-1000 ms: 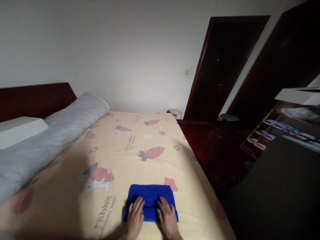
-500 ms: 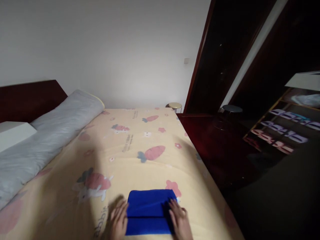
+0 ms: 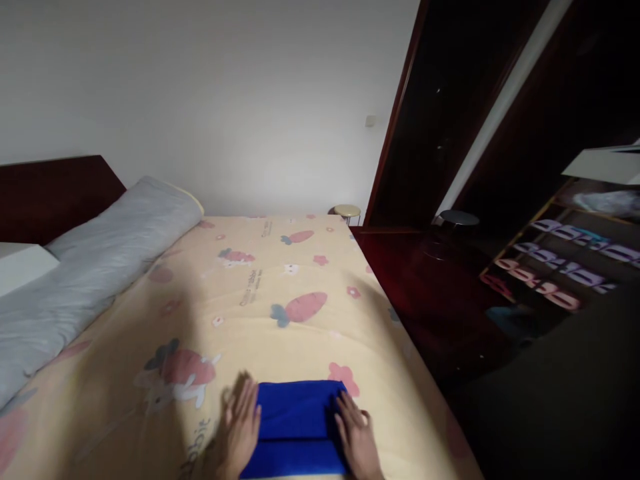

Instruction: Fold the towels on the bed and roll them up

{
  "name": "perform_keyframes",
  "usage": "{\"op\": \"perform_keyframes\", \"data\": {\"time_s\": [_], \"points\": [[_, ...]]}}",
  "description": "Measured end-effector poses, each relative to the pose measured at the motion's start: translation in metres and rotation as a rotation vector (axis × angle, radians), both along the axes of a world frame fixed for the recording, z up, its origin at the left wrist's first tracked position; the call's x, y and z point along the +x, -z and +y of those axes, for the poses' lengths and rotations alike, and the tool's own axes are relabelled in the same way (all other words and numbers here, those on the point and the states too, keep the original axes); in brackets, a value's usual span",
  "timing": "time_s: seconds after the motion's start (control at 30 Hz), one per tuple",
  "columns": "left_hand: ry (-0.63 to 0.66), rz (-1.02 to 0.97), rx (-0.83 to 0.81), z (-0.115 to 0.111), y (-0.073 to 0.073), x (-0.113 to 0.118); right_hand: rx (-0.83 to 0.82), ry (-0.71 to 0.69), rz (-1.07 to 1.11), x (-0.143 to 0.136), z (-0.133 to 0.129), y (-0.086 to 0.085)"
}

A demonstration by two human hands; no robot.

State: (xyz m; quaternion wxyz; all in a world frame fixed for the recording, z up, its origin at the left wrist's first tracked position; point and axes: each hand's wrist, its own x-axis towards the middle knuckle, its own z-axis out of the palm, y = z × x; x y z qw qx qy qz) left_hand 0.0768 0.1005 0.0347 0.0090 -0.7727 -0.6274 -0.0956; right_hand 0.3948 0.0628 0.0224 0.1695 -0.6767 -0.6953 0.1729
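Note:
A folded blue cloth (image 3: 299, 413) lies flat on the bed (image 3: 295, 353) near its front, with a crosswise line in its lower part where one layer ends. At the cloth's left edge rests my left hand (image 3: 243, 421), fingers stretched forward. My right hand (image 3: 356, 430) lies on the right edge of the cloth with its fingers extended over the top right corner. Both hands are open and neither grips the fabric. What kind of cloth item it is, I cannot tell.
A long grey pillow (image 3: 115, 247) lies along the headboard (image 3: 55, 193) at left, beside a white box-like object (image 3: 25, 267). Behind the bed stands a round stool (image 3: 347, 211). A dark stool (image 3: 459, 218) and a shoe rack (image 3: 565, 247) with slippers are at right.
My left hand has slid a little forward along the cloth's left side and its fingers have straightened. My right hand has shifted slightly. The view has turned a little to the right.

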Motion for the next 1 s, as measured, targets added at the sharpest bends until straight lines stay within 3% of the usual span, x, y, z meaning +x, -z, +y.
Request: {"op": "perform_keyframes", "data": {"time_s": [0.07,0.13,0.17,0.23,0.33,0.4,0.47,0.53,0.63,0.73,0.8,0.9,1.0], "points": [[0.254,-0.032,-0.054,-0.009,0.014,0.034,-0.037,-0.164,0.074,-0.039,0.002,-0.001],[0.358,-0.032,-0.123,-0.013,0.029,0.055,-0.07,-0.283,0.109,-0.064,0.01,0.0],[0.305,-0.015,-0.15,-0.012,0.034,0.056,-0.085,-0.284,0.097,-0.065,0.014,0.0],[0.056,0.055,-0.181,-0.002,0.035,0.037,-0.105,-0.168,0.03,-0.044,0.02,-0.001],[-0.312,0.144,-0.126,0.015,0.018,-0.015,-0.095,0.046,-0.072,0.017,0.016,-0.006],[-0.395,0.122,0.012,0.015,0.006,-0.04,-0.037,0.122,-0.1,0.046,0.003,-0.006],[-0.317,0.057,0.114,0.001,0.001,-0.042,0.054,0.147,-0.09,0.05,-0.016,0.001],[-0.129,0.001,0.081,-0.024,0.009,-0.02,0.145,0.118,-0.059,0.03,-0.037,0.018],[0.115,-0.027,-0.098,-0.064,0.038,0.031,0.211,-0.004,-0.023,-0.018,-0.063,0.051],[0.185,-0.036,-0.255,-0.085,0.061,0.061,0.21,-0.061,-0.023,-0.041,-0.074,0.068],[0.248,-0.04,-0.269,-0.086,0.062,0.059,0.182,-0.112,-0.025,-0.037,-0.074,0.064],[0.322,-0.029,-0.189,-0.078,0.047,0.034,0.126,-0.173,-0.027,-0.021,-0.067,0.042],[0.207,0.031,-0.137,-0.073,0.032,0.01,0.081,-0.134,-0.031,-0.019,-0.056,0.015]]}}
